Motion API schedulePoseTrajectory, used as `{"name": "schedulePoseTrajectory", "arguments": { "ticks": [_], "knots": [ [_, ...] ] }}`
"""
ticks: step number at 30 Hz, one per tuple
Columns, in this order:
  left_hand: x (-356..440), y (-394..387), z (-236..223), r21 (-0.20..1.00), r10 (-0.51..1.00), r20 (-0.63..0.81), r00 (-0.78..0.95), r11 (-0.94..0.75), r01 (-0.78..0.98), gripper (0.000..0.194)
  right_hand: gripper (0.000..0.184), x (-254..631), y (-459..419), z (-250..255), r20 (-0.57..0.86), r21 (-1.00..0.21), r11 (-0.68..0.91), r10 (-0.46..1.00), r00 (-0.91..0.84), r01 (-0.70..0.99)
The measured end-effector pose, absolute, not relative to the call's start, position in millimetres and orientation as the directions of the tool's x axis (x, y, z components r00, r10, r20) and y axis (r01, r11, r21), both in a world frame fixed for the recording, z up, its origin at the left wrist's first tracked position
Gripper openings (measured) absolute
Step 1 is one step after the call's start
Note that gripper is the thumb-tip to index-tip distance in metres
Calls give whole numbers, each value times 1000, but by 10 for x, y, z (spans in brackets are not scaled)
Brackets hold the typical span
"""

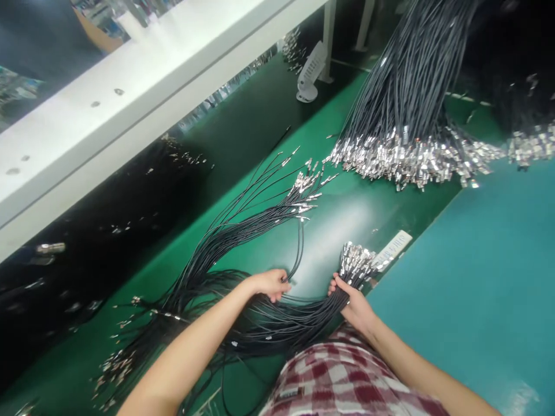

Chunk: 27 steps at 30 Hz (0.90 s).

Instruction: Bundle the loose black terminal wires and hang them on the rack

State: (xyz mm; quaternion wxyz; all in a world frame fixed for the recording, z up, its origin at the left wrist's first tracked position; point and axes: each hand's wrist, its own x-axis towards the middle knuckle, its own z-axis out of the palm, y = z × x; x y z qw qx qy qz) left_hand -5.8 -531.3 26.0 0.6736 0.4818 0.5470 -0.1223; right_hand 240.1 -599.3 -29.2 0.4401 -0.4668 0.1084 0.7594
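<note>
My right hand [353,300] is wrapped round a bundle of thin black cables [303,318], just below their silvery metal connectors [358,260]. To its left, my left hand [272,284] pinches a couple of single black cables [300,248], whose tips point up towards the back. Behind it a looser bunch of black cables [234,234] lies on the green table top [333,214], with metal ends fanned out. More cable ends [115,367] lie at the lower left, partly behind my left forearm.
A thick sheaf of black cables [416,75] hangs over the back right, its connectors resting on the table. A white beam [130,98] crosses the upper left. Near the table's edge lies a labelled white strip [393,247]. A small white clip-like object [311,72] stands at the back.
</note>
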Motion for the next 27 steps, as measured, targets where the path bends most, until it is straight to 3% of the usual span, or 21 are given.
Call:
{"name": "schedulePoseTrajectory", "arguments": {
  "ticks": [4, 6, 10, 15, 21, 24, 27],
  "knots": [
    [636, -4792, 250, 702, 650, -712, 266, 648, 296, 22, 33, 2397, -5975, -290, -809, -226, -578, 559, -180, -784],
    [799, -4711, 370, 746, 701, -666, 257, 621, 240, 23, 32, 2397, -5968, -281, -823, -209, -573, 541, -175, -792],
    [756, -5238, 476, 784, 675, -614, 409, 582, 216, 30, 28, 2408, -5960, -254, -808, -185, -564, 553, -202, -805],
    [702, -6086, 228, 767, 657, -640, 398, 573, 288, 39, 20, 2422, -5972, -254, -761, -220, -553, 613, -214, -804],
    [801, -6174, 135, 813, 725, -582, 369, 500, 299, 41, 25, 2404, -5992, -280, -772, -252, -509, 618, -146, -823],
    [777, -6107, 328, 839, 789, -506, 349, 357, 410, 32, 23, 2427, -5985, -272, -771, -211, -536, 605, -197, -817],
    [805, -6109, 497, 777, 760, -450, 470, 74, 625, 22, 18, 2452, -5969, -243, -772, -186, -574, 587, -243, -798]
  ]
}}
